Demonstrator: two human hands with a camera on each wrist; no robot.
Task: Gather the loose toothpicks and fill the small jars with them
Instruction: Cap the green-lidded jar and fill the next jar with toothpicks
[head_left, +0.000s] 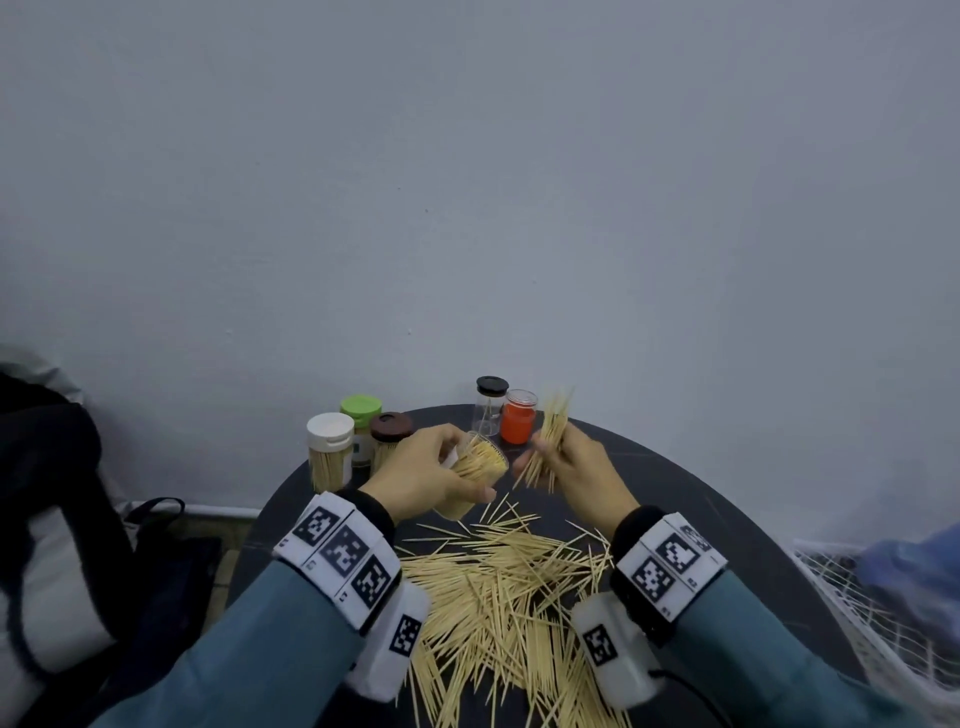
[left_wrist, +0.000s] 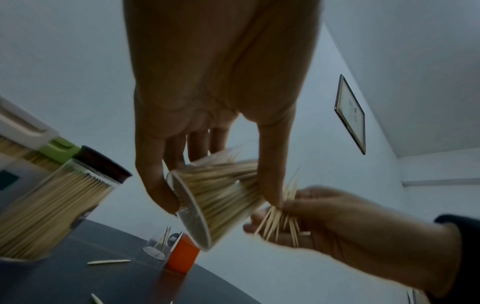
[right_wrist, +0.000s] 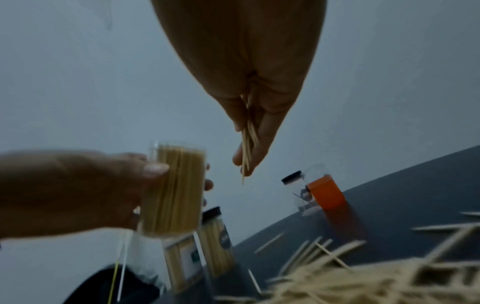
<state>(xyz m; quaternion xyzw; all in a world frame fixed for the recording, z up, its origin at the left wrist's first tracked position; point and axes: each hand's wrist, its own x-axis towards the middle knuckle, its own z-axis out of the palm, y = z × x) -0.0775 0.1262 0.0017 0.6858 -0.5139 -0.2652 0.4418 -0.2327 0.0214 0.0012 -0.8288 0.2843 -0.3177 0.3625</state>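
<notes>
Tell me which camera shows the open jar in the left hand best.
Left wrist: the open jar fills the middle, tilted, packed with toothpicks, the left hand gripping it. The head view shows it small, partly behind fingers; the right wrist view shows its side, blurred.

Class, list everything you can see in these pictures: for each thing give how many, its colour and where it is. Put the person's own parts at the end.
Table: one, dark, round, by the wall.
Loose toothpicks: too many to count, pale wood, heaped on the near table.
Open jar: one, clear, nearly full of toothpicks, tilted in the left hand.
Toothpick bundle: one, pale wood, in the right hand.
Capped filled jars: three, with white, green and brown lids, back left.
Black-lidded jar: one, clear, few toothpicks inside, back centre.
Orange jar: one, beside it.
Framed picture: one, on the wall.
Left hand: grips the open jar.
Right hand: holds the bundle.
</notes>
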